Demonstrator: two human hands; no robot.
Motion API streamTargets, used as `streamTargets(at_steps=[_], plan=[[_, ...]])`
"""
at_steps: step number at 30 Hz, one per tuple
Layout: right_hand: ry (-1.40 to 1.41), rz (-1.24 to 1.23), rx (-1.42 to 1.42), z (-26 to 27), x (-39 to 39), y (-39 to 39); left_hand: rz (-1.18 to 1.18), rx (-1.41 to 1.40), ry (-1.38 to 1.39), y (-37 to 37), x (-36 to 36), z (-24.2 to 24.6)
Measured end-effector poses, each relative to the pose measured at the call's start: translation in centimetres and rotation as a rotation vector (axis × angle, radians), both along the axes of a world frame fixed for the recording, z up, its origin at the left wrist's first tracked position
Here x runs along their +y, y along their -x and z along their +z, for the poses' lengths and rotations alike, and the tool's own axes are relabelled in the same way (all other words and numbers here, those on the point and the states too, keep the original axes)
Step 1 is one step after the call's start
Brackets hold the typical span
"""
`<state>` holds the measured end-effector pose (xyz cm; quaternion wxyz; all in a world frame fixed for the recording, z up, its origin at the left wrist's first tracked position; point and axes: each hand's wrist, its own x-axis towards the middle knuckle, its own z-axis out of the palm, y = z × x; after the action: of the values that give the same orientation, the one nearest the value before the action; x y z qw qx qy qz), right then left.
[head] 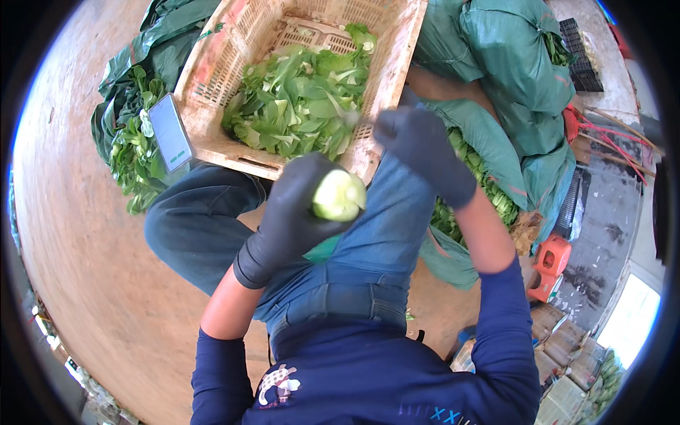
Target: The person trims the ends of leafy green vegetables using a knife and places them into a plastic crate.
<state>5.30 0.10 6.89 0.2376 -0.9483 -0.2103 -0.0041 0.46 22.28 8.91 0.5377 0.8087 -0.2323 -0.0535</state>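
Note:
My left hand [297, 207], in a black glove, grips a pale green leafy vegetable by its body, its rounded base [339, 196] facing out over my lap. My right hand [419, 143], gloved too, is raised at the right rim of the plastic crate, its fingers curled in; a blurred, thin thing seems to stick out from it toward the crate, too unclear to name. In the yellowish crate [393, 69] before me lies a heap of loose green leaves [303, 101].
A phone [170, 133] leans at the crate's left corner. Leafy greens [133, 154] lie at the left on dark green sacking. Green woven sacks [510, 69] and more greens [494, 196] are at the right, with an orange plastic object [550, 268] and a black crate [579, 56] beyond.

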Motion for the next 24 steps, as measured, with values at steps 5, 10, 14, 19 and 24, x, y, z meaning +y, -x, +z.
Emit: streamTargets(at_steps=[5, 10, 14, 19, 24], plan=[[-0.259, -0.343, 0.295, -2.9, -7.2, -0.3, 0.115, 0.174, 0.076, -0.4, 1.8, -0.6], [-0.01, -0.618, 0.235, -7.6, -20.8, 4.1, 0.665, 0.119, -0.308, -5.2, 23.0, -4.6], [0.307, -0.698, 0.392, -18.5, -27.4, 14.0, 0.706, -0.168, -0.494, -6.7, 25.7, -1.1], [0.044, -0.452, 0.341, -23.9, -20.1, 16.0, 0.632, -0.413, -0.873, -5.3, 22.0, 2.0], [0.133, -0.687, 0.505, -25.7, -20.0, 17.2, 0.353, -0.199, -0.62, -4.4, 12.1, -3.6]])
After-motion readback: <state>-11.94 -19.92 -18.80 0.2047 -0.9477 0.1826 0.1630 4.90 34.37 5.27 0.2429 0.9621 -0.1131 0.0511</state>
